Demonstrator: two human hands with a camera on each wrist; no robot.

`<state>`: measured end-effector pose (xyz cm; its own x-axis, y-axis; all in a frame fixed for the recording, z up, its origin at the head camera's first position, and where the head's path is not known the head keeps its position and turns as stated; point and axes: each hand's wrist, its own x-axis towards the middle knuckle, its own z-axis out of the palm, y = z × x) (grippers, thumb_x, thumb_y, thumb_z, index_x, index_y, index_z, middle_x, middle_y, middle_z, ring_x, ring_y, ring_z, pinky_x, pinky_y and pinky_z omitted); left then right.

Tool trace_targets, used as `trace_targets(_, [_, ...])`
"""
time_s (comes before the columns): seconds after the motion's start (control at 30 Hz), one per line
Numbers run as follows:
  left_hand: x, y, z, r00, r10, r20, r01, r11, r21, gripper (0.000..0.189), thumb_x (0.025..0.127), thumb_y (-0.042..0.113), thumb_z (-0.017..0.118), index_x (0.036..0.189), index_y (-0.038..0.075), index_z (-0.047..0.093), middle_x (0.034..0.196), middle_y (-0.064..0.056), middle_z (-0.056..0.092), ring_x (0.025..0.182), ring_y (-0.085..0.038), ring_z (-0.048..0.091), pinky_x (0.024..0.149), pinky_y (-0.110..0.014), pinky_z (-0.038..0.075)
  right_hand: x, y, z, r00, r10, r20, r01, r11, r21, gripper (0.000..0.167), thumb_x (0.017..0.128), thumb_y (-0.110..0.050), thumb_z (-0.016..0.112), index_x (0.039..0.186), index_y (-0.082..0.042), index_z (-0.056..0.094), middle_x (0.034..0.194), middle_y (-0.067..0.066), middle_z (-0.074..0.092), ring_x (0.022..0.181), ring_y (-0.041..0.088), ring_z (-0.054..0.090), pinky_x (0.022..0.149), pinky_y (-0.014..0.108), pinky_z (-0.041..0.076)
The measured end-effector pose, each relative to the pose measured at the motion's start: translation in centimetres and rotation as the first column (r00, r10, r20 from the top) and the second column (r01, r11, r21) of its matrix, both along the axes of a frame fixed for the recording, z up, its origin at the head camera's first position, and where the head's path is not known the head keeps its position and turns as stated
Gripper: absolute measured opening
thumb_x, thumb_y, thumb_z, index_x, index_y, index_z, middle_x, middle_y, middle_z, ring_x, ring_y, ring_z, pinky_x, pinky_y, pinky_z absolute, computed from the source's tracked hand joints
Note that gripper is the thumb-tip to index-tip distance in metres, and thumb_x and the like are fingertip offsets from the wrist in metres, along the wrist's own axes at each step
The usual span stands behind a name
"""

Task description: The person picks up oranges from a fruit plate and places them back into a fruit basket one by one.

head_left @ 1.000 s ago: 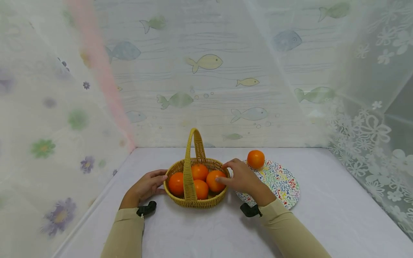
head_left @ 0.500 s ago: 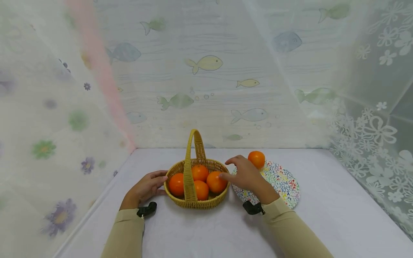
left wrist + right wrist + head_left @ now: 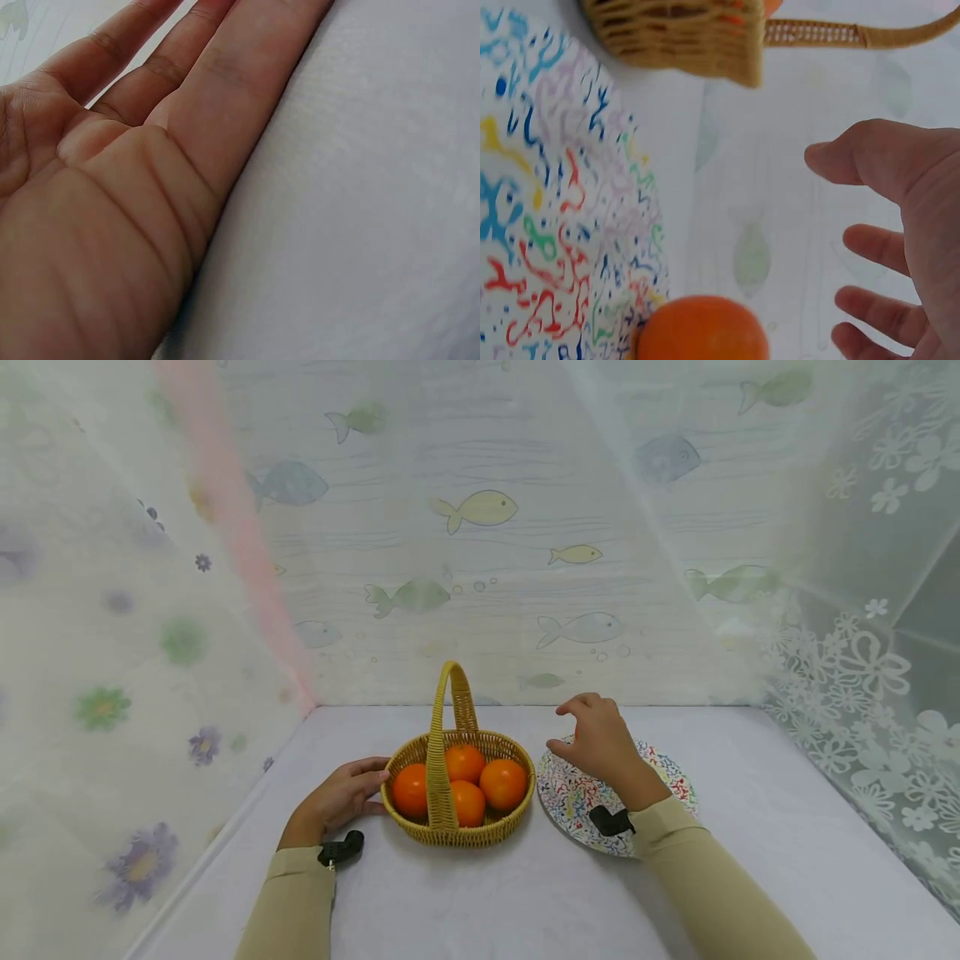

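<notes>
A yellow wicker basket (image 3: pixel 457 837) with a tall handle holds several oranges (image 3: pixel 503 784) in the head view. At its left rim, the fingertips of my left hand (image 3: pixel 341 795) touch the basket, the side of the hand lying on the table. The left wrist view shows that hand's palm and extended fingers (image 3: pixel 232 82). Over a round plate (image 3: pixel 570 806) with a multicoloured squiggle pattern hovers my right hand (image 3: pixel 603 742), thumb and fingers spread apart with nothing between them. Another orange (image 3: pixel 703 334) sits at the plate's edge in the right wrist view; in the head view that hand hides it.
A white cloth covers the table (image 3: pixel 465 910). Behind it hangs a pale curtain (image 3: pixel 487 635) printed with fish, with a flowered curtain (image 3: pixel 142 735) on the left and white lace (image 3: pixel 855 693) on the right. A small black device (image 3: pixel 611 821) is strapped at each wrist.
My right hand has left the orange at the basket's right side and moved right and away over the plate, covering the orange there. My left hand stays at the basket.
</notes>
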<state>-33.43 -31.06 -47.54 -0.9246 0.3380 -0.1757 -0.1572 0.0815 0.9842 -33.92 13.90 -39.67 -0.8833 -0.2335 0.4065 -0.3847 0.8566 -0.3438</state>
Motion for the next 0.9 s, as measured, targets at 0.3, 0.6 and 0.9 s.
trace_targets(0.3, [-0.3,-0.2,-0.3,1.0,-0.017,-0.002,0.017,1.0,0.026,0.061,0.104,0.027,0.064,0.155,0.003,0.041,0.152,-0.013,0.051,0.125,-0.024,0.062,0.098,-0.051,0.058,-1.6,2.2,-1.1,0.981,-0.133,0.139,0.142,0.988,-0.059,0.082,0.083,-0.038,0.083,0.15,-0.01,0.046,0.156,0.023,0.038,0.134,0.051,0.039,0.098,0.064,0.054])
trace_targets(0.6, [-0.1,-0.1,-0.1,1.0,-0.009,-0.003,0.009,1.0,0.023,0.062,0.103,0.027,0.065,0.155,0.003,0.041,0.151,-0.014,0.051,0.125,-0.024,0.062,0.098,-0.052,0.058,-2.2,3.4,-2.0,0.941,-0.161,0.296,0.21,0.967,-0.143,0.099,0.081,-0.037,0.085,0.158,-0.007,0.03,0.154,0.027,0.035,0.128,0.051,0.042,0.094,0.063,0.056])
trace_targets(0.9, [-0.1,0.0,-0.1,1.0,0.007,0.003,-0.007,1.0,0.001,0.063,0.102,0.03,0.067,0.156,0.006,0.043,0.155,-0.014,0.048,0.127,-0.023,0.061,0.097,-0.051,0.059,-2.3,3.9,-2.7,0.91,-0.134,0.393,0.213,0.963,-0.165,0.099,0.08,-0.028,0.087,0.158,-0.006,0.03,0.148,0.031,0.037,0.12,0.05,0.052,0.096,0.064,0.055])
